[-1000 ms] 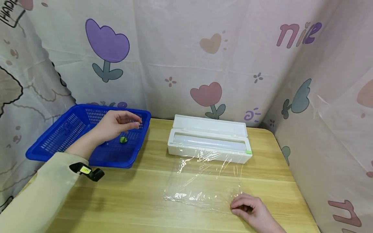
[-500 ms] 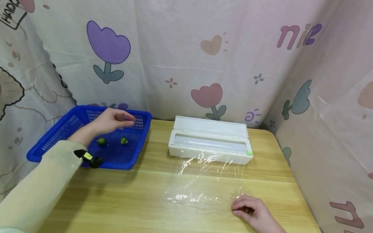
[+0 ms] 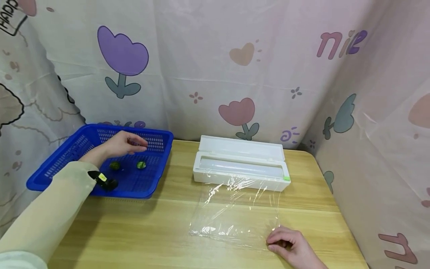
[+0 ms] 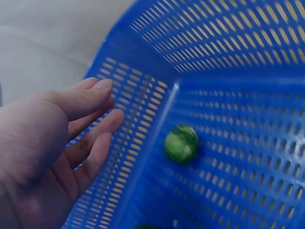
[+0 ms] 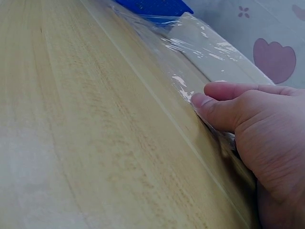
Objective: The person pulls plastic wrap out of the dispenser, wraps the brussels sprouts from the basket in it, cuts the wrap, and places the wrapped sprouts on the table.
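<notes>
My left hand hovers over the blue plastic basket, fingers loosely bent and holding nothing. Two small round green vegetables, like Brussels sprouts, lie on the basket floor: one to the right and one beside my wrist. In the left wrist view, one green vegetable sits apart from my fingertips. My right hand pinches the near right corner of clear cling film. The film stretches from a white dispenser box, whose lid stands raised, with the roll inside.
The basket and the dispenser box stand on a wooden table, near its back edge. A patterned cloth hangs behind and along both sides. A black strap device is on my left wrist.
My left hand has moved a little to the left over the basket, and the second green vegetable has come into view beside the wrist. My right hand stays on the film corner.
</notes>
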{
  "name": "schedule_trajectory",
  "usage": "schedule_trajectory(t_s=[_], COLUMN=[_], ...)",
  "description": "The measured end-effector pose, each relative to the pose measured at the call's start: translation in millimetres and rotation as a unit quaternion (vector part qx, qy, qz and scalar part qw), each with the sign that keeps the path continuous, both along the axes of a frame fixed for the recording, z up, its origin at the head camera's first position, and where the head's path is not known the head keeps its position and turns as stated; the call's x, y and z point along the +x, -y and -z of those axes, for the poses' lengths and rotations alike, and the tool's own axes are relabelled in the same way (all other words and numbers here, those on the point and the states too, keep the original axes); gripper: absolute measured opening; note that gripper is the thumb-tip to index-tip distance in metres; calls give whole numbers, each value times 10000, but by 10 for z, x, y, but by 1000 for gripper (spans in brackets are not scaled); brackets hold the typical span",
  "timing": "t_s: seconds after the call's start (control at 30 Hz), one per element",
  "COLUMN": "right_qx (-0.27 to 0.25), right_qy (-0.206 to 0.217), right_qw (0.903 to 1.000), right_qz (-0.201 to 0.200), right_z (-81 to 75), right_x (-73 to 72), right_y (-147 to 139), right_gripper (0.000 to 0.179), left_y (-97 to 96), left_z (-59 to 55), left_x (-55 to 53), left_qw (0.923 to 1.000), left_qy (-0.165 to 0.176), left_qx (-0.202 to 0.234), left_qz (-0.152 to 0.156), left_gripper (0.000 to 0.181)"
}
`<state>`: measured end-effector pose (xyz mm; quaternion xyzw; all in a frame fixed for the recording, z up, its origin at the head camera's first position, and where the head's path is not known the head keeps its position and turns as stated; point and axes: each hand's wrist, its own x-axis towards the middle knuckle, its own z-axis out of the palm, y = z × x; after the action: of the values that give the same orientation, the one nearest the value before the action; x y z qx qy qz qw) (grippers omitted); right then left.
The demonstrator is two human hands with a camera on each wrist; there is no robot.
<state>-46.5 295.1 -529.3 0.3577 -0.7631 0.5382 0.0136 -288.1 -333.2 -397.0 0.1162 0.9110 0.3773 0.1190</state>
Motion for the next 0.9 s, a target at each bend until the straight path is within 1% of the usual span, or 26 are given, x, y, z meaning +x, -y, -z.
schedule_trajectory(t_s=[0.1,0.23,0.37,0.53,0.6,0.7,0.77,0.83,0.9], right_qx=[1,-37,-105,-100,-91,-102,-104,-110,-119], right_qy=[19,-20,-116,-100,-107,-129,-95,-74,-114], right_qw=[10000,10000,9998,9999,9999,9999,9999,9999,9998], right_qz=[-21,-44,-89,-88,-59,-46,-32,-38,-62], right_z=[23,42,56,71,72,67,58,55,55], right_x=[-7,-16,-21,-24,-24,-23,-19,-18,-19], right_y=[-8,-16,-13,1,2,2,-5,-9,-12], right_gripper=[32,33,36,35,36,36,35,35,35], left_y=[41,48,48,98,116,127,123,111,90], left_z=[75,117,122,111,114,129,143,152,158], left_x=[5,9,4,3,-6,-22,-31,-33,-31], left_qw=[9998,9988,9970,9951,9940,9905,9884,9874,9871], left_qy=[126,334,553,634,718,911,1025,1050,1078], left_qx=[-129,-274,-432,-609,-623,-638,-623,-609,-577], left_qz=[130,213,331,443,549,808,927,1019,1031], left_gripper=[37,38,39,38,38,39,40,39,38])
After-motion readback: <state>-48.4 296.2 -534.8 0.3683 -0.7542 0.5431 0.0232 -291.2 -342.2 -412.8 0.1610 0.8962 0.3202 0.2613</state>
